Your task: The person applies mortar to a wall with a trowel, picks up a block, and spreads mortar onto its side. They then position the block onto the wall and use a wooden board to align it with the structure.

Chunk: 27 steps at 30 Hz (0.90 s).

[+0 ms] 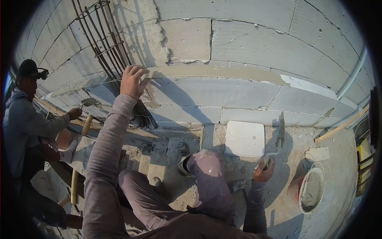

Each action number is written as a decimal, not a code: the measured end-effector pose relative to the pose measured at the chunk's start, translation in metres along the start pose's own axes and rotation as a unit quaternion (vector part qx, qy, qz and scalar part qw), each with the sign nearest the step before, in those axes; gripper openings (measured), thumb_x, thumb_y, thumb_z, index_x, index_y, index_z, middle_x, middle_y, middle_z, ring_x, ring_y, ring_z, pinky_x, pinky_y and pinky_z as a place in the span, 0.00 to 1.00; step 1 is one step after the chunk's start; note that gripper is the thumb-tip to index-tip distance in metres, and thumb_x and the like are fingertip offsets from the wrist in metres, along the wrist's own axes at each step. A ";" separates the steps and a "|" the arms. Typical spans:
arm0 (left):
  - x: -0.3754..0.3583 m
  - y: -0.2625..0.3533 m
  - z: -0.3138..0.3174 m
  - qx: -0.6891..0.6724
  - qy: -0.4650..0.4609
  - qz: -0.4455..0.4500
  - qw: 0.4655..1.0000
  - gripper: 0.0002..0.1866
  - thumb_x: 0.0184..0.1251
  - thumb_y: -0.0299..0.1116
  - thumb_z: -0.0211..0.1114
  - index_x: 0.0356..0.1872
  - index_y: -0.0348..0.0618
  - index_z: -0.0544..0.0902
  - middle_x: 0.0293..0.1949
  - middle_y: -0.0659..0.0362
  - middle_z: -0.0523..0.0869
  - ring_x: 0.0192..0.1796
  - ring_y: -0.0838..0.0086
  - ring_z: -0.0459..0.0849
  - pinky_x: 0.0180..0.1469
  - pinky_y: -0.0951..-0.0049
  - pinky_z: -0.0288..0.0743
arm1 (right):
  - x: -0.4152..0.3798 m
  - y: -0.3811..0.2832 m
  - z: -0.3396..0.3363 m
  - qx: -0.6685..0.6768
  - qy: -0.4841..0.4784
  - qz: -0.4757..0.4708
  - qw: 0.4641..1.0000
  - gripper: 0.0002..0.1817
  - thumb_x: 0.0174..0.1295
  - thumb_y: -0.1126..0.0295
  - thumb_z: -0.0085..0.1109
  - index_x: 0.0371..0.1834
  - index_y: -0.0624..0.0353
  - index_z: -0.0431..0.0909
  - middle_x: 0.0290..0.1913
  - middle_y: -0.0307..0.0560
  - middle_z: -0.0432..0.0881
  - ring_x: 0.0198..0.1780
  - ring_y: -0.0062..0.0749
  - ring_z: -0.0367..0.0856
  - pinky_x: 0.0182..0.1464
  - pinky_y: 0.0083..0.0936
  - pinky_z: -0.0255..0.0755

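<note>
My left hand (134,82) is at the left end of the low block wall, beside the steel rebar cage (104,36). Its fingers are bent and apart at the wall's top edge, where a thin string (179,76) runs; nothing shows in it. Grey mortar (215,71) covers the top of the low wall (215,93). Lower right, my right hand (264,171) is wrapped round the handle of a trowel (281,129), whose blade points up toward the wall. A white square lid or board (244,138) lies on the floor left of the trowel.
A bucket of mortar (311,189) stands at the right. On the far left a co-worker (30,115) in a cap holds another trowel (90,102) near the wall. Wooden poles (75,179) and planks are beside them. A timber strip (342,123) leans at the right.
</note>
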<state>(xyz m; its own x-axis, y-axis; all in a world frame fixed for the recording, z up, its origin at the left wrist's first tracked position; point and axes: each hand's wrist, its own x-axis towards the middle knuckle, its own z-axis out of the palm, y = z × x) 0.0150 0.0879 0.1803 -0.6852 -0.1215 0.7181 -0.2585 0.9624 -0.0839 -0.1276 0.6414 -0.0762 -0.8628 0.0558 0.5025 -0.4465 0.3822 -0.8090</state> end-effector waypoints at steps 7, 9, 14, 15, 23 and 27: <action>0.014 0.004 0.036 -0.015 -0.043 0.045 0.998 0.16 0.53 0.26 0.75 0.45 0.42 0.86 0.54 0.56 0.85 0.63 0.55 0.78 0.70 0.50 0.67 | 0.009 -0.013 0.007 -0.001 -0.017 0.010 1.000 0.25 0.63 0.72 0.60 0.62 0.73 0.73 0.49 0.64 0.83 0.49 0.52 0.85 0.55 0.40 0.77; 0.018 0.010 0.039 -0.005 -0.042 0.058 0.997 0.14 0.54 0.26 0.74 0.43 0.42 0.86 0.54 0.57 0.85 0.63 0.56 0.77 0.70 0.51 0.67 | 0.012 -0.015 0.018 0.027 -0.014 -0.006 1.000 0.25 0.61 0.72 0.61 0.61 0.71 0.74 0.50 0.64 0.84 0.48 0.56 0.86 0.53 0.40 0.78; 0.020 0.016 0.043 0.040 -0.037 0.052 0.997 0.13 0.55 0.26 0.72 0.43 0.41 0.83 0.55 0.58 0.84 0.64 0.56 0.76 0.74 0.44 0.61 | 0.016 -0.042 0.040 0.023 -0.016 -0.060 0.998 0.25 0.61 0.72 0.64 0.62 0.68 0.75 0.51 0.64 0.84 0.50 0.58 0.86 0.52 0.42 0.79; 0.021 0.016 0.040 0.038 -0.038 0.047 0.997 0.12 0.56 0.25 0.70 0.42 0.42 0.82 0.55 0.58 0.83 0.64 0.56 0.76 0.74 0.44 0.60 | 0.012 -0.040 0.046 0.005 -0.021 -0.046 0.999 0.25 0.62 0.71 0.65 0.62 0.68 0.75 0.52 0.64 0.83 0.51 0.61 0.85 0.53 0.44 0.78; 0.030 0.019 0.016 0.033 -0.007 0.026 0.999 0.08 0.60 0.25 0.69 0.37 0.46 0.79 0.57 0.60 0.83 0.67 0.57 0.75 0.74 0.34 0.54 | 0.065 -0.030 0.101 -0.035 0.054 -0.051 0.997 0.23 0.66 0.71 0.62 0.62 0.68 0.72 0.52 0.65 0.81 0.53 0.65 0.82 0.53 0.48 0.76; 0.033 0.013 0.015 0.012 0.012 0.019 1.000 0.08 0.61 0.26 0.69 0.39 0.46 0.80 0.58 0.60 0.83 0.67 0.57 0.75 0.75 0.34 0.53 | 0.123 -0.019 0.113 -0.059 0.124 -0.065 0.988 0.23 0.66 0.71 0.62 0.62 0.69 0.72 0.52 0.66 0.80 0.53 0.66 0.82 0.53 0.49 0.76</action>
<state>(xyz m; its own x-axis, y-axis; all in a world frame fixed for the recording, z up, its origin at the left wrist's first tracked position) -0.0213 0.0926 0.1926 -0.6781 -0.0787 0.7308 -0.2487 0.9602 -0.1273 -0.2521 0.5368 -0.0332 -0.7086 0.2187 0.6709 -0.5061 0.5049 -0.6992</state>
